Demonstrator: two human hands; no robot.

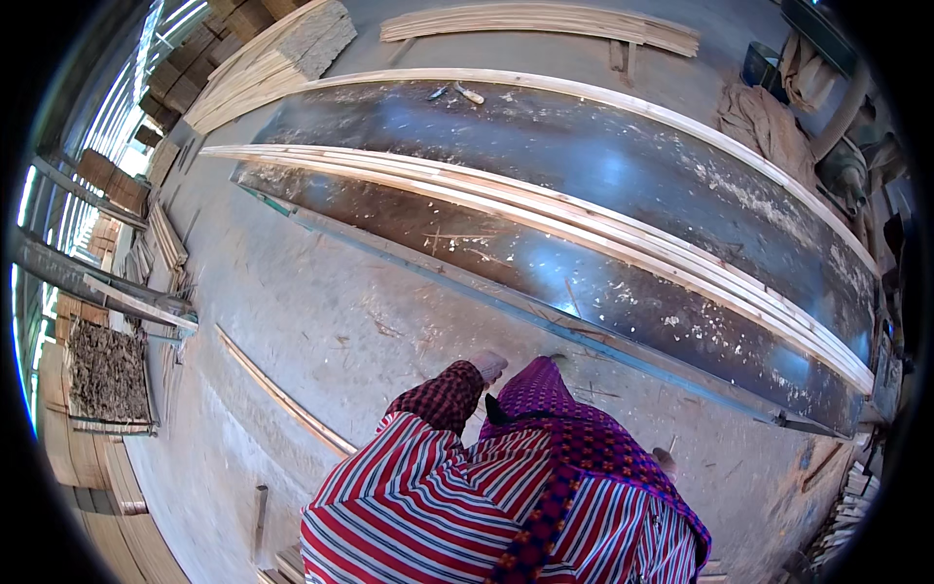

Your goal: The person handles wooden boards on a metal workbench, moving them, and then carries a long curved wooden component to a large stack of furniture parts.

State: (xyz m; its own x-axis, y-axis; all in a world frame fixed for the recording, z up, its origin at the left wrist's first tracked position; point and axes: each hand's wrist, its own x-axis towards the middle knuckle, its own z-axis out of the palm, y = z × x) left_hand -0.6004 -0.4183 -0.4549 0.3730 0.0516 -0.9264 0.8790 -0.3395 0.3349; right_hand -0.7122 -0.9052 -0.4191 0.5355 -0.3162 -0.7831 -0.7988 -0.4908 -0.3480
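Note:
My left hand (489, 365) hangs in front of my body, below the near edge of the long table (467, 255). Its fingers look loosely curled, with nothing seen in them. Only a small part of my right hand (665, 461) shows beside the purple patterned cloth, and its fingers are mostly hidden. Both hands are apart from the table. Along the dark, wood-flecked tabletop lies a bundle of long pale wooden strips (545, 213). Another long strip (593, 94) runs along the far edge. A small hand tool (469, 93) rests near that edge.
Stacked boards (277, 63) stand at the far left, and more boards (540, 21) lie beyond the table. A wooden strip (282, 391) is on the floor to my left. Sacking (769, 127) and a dark bucket (762, 64) are at the far right.

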